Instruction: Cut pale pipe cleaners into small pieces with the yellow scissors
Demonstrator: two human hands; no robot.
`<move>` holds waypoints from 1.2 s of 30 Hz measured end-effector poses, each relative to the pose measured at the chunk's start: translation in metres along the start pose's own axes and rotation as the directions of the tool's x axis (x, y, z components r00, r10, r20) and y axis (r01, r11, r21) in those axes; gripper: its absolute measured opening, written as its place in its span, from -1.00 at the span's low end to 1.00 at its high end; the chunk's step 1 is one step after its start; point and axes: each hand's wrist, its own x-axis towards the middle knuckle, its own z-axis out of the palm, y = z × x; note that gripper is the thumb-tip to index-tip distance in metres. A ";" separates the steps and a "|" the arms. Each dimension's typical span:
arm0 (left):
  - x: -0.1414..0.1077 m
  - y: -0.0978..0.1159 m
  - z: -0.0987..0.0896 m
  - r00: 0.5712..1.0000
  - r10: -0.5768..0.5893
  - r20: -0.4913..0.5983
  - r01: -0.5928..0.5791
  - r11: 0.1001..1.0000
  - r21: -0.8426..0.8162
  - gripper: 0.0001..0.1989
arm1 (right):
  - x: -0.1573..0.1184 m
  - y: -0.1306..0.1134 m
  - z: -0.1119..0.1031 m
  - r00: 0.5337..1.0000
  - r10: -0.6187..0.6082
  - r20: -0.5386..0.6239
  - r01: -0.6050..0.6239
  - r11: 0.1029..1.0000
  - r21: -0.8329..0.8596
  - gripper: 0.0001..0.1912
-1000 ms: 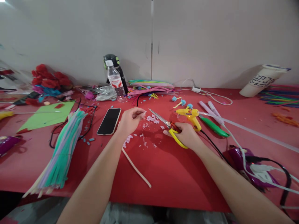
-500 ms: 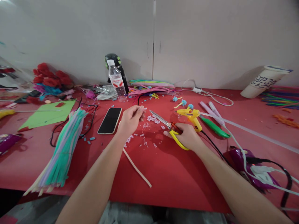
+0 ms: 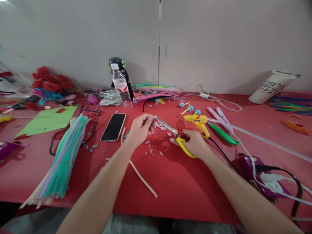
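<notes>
My right hand (image 3: 191,143) is wrapped round the yellow and orange handles of the scissors (image 3: 168,126), whose blades point left. The blade tips meet the fingertips of my left hand (image 3: 141,128). Those fingers pinch a small pale piece (image 3: 155,117), of which only a bit shows. Pink clippings (image 3: 160,124) lie scattered on the red table (image 3: 180,188) under and around the blades. Partly hidden behind my left forearm, a cream pipe cleaner (image 3: 142,178) lies on the table.
Left of my hands are a phone (image 3: 113,127) and a bundle of pipe cleaners (image 3: 64,162). A bottle (image 3: 121,86) stands behind. To the right lie a yellow glue gun (image 3: 198,122), a green-handled tool (image 3: 223,134), cables and a purple power strip (image 3: 250,167); a cup (image 3: 270,87) leans farther back.
My left hand has moved slightly right and down, and the scissor tips now meet its fingertips. The camera view has shifted a little.
</notes>
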 end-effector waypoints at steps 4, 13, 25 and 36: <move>-0.002 0.004 0.004 1.000 -0.013 0.024 0.013 1.000 0.022 -0.70 | 0.000 0.000 0.000 1.000 0.006 0.003 -0.005 1.000 -0.007 -0.41; -0.004 0.006 0.003 0.999 0.033 -0.017 -0.030 0.992 0.126 -0.71 | -0.001 -0.005 -0.004 0.998 -0.029 -0.050 0.012 0.950 -0.312 -0.42; -0.003 0.004 0.002 0.995 0.077 -0.063 -0.073 0.995 0.067 -0.66 | -0.005 -0.018 -0.006 0.992 -0.115 -0.060 0.060 0.818 -0.573 -0.39; -0.005 0.010 0.006 0.992 0.061 -0.109 -0.059 0.998 0.021 -0.66 | -0.006 -0.017 0.004 0.995 -0.088 -0.040 0.066 0.919 -0.390 -0.37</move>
